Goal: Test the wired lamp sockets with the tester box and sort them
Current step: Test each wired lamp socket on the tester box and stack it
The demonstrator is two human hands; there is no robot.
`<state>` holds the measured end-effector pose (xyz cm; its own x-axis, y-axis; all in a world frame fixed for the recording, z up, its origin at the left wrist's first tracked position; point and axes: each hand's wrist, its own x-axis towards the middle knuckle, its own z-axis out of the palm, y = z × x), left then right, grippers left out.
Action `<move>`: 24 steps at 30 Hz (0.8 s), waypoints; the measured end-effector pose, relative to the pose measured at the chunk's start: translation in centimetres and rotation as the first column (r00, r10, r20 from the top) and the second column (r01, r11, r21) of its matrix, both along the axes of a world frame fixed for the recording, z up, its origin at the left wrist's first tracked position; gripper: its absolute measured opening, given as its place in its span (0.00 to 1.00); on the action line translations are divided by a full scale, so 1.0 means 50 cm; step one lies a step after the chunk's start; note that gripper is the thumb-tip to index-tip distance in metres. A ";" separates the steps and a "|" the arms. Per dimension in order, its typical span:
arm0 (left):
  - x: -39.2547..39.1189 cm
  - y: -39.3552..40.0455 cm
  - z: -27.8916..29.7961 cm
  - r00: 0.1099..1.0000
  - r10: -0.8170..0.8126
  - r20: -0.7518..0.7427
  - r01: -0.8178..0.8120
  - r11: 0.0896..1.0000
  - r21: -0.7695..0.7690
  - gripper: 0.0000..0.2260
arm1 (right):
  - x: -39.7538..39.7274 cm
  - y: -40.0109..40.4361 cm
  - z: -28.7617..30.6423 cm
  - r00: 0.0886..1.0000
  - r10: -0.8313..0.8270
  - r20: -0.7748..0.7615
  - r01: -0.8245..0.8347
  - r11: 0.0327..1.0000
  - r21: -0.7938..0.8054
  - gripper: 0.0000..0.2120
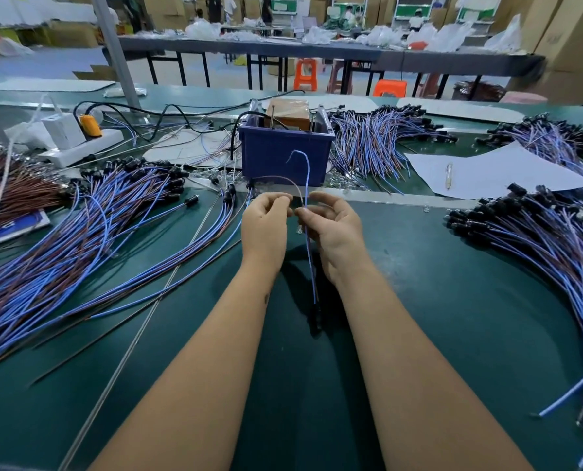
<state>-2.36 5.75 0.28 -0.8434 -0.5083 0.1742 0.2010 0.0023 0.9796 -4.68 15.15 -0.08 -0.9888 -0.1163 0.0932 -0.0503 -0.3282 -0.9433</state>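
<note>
My left hand and my right hand meet above the green table, just in front of the blue tester box. Both pinch the wires of one wired lamp socket. Its blue wire curves up in front of the box, and its brown wire arcs to the left. The black socket hangs down between my forearms, close to the table. Two metal pins stick up from the box beside a brown block.
Piles of blue and brown wired sockets lie left, behind the box and right. A white power strip with an orange plug sits far left. Paper with a pen lies to the right. Thin metal rods lie on the table.
</note>
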 end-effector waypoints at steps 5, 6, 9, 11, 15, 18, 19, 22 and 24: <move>-0.012 -0.018 -0.007 0.997 -0.078 0.005 0.078 0.997 0.018 0.09 | 0.011 -0.011 0.000 0.990 0.101 -0.094 -0.082 0.979 0.188 0.14; -0.012 -0.018 -0.005 0.998 -0.065 -0.009 0.066 0.998 0.024 0.08 | 0.013 -0.013 0.000 0.989 0.105 -0.106 -0.079 0.972 0.221 0.14; -0.013 -0.021 -0.003 0.999 -0.017 -0.039 0.021 0.993 0.118 0.07 | 0.016 -0.016 0.001 0.988 0.100 -0.115 -0.063 0.955 0.289 0.14; -0.011 -0.025 -0.002 0.999 -0.022 -0.041 0.029 0.985 0.171 0.06 | 0.017 -0.018 0.002 0.991 0.057 -0.120 -0.020 0.957 0.288 0.11; -0.002 -0.024 0.003 0.984 -0.180 0.013 0.179 0.981 0.070 0.05 | 0.011 -0.013 0.008 0.980 -0.097 -0.175 0.138 0.960 0.242 0.06; 0.002 -0.013 0.000 0.954 -0.281 0.100 0.291 0.951 -0.106 0.12 | 0.004 -0.004 0.011 0.972 -0.168 -0.166 0.199 0.961 0.193 0.04; 0.001 -0.011 -0.001 0.950 -0.290 0.115 0.304 0.942 -0.144 0.13 | 0.002 -0.003 0.010 0.967 -0.197 -0.159 0.226 0.956 0.186 0.04; 0.001 -0.011 -0.004 0.944 -0.301 0.133 0.324 0.920 -0.219 0.11 | -0.005 0.001 0.006 0.950 -0.270 -0.153 0.299 0.931 0.209 0.05; 0.002 -0.013 -0.005 0.943 -0.305 0.135 0.329 0.916 -0.228 0.08 | -0.009 0.003 0.003 0.947 -0.280 -0.159 0.311 0.921 0.232 0.07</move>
<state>-2.28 5.12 0.04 -0.9718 -0.1632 0.1703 0.1375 0.1943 0.9712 -5.10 15.29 0.09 -0.9649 0.1443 0.2195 -0.2266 -0.0341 -0.9734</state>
